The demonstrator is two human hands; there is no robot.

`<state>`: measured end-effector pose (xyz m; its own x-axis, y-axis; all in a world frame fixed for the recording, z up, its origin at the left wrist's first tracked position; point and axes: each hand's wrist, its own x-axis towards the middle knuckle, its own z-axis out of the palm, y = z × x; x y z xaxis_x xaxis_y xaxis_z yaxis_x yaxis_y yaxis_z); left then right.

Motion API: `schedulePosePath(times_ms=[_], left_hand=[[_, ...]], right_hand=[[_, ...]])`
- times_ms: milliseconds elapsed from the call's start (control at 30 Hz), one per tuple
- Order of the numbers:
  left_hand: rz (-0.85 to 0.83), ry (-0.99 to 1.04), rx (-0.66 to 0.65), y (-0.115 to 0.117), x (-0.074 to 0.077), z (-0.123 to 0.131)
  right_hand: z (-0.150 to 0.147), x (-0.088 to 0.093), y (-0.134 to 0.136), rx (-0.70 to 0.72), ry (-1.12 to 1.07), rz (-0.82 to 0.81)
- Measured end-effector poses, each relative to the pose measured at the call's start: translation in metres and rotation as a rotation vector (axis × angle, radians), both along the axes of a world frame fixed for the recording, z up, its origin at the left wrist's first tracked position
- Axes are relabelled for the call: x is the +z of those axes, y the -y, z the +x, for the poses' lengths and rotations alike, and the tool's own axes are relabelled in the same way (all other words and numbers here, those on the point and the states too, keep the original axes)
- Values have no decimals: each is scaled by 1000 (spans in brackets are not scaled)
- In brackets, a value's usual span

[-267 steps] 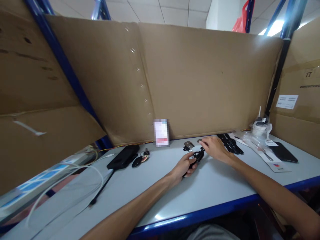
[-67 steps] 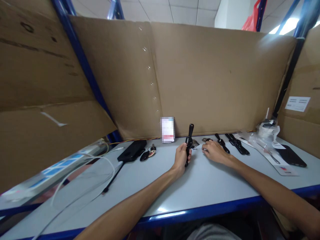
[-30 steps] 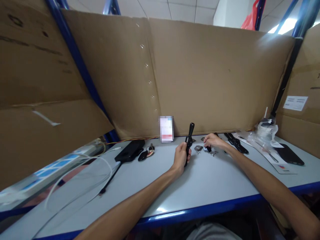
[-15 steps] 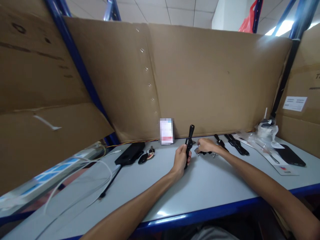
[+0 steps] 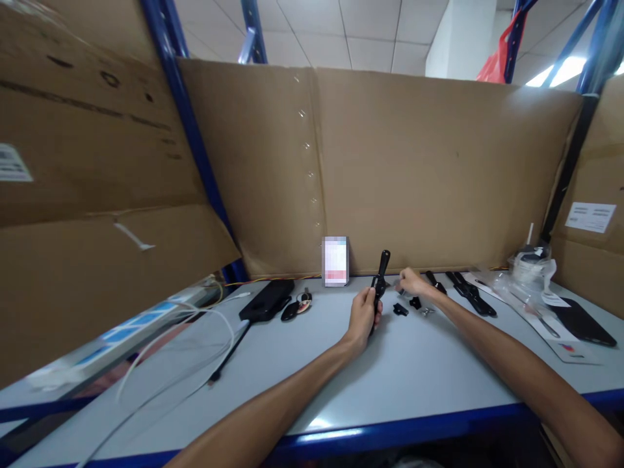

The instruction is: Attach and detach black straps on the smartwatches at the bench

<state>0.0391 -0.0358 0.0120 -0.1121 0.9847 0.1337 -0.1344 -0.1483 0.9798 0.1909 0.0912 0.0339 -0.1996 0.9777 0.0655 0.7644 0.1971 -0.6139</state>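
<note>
My left hand (image 5: 363, 316) is closed round a long black plastic part (image 5: 381, 272) and holds it upright on the grey table (image 5: 312, 370). My right hand (image 5: 413, 283) is just to its right, fingers pinched on a small grey metal piece that is too small to name. Below that hand lie two small black clips (image 5: 407, 306) and a tiny metal bit (image 5: 427, 312).
Several black strap-like parts (image 5: 467, 292) lie to the right, then clear plastic bags (image 5: 526, 273) and a black phone (image 5: 582, 322). A black pouch (image 5: 267, 300), car keys (image 5: 297, 305) and white cables (image 5: 185, 338) are at the left. Cardboard walls (image 5: 414, 169) stand behind.
My right hand has pulled back toward the upright part with a small metal piece in its fingers, leaving the small black clips on the table. The left hand has kept the black part upright.
</note>
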Motion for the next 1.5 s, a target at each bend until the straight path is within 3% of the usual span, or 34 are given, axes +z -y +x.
schedulePosePath(times_ms=[133, 267, 367, 500, 1000, 1300, 1500], left_hand=[[-10, 14, 1, -1, -1, -1], [-14, 11, 5, -1, -1, 0], [-11, -7, -26, 0, -1, 1], [-15, -36, -64, 2, -4, 3], [70, -228, -107, 5, -8, 6], [55, -159, -85, 5, -6, 3], [34, -111, -103, 5, -6, 3]], right_hand=[[16, 10, 11, -31, -152, 12], [29, 21, 44, 162, -539, -187], [31, 22, 70, 258, -688, -221], [24, 17, 85, 247, -708, -231], [10, 1, 93, 157, -885, -297], [12, -3, 95, 265, -699, -244], [7, -1, 97, 163, -747, -303]])
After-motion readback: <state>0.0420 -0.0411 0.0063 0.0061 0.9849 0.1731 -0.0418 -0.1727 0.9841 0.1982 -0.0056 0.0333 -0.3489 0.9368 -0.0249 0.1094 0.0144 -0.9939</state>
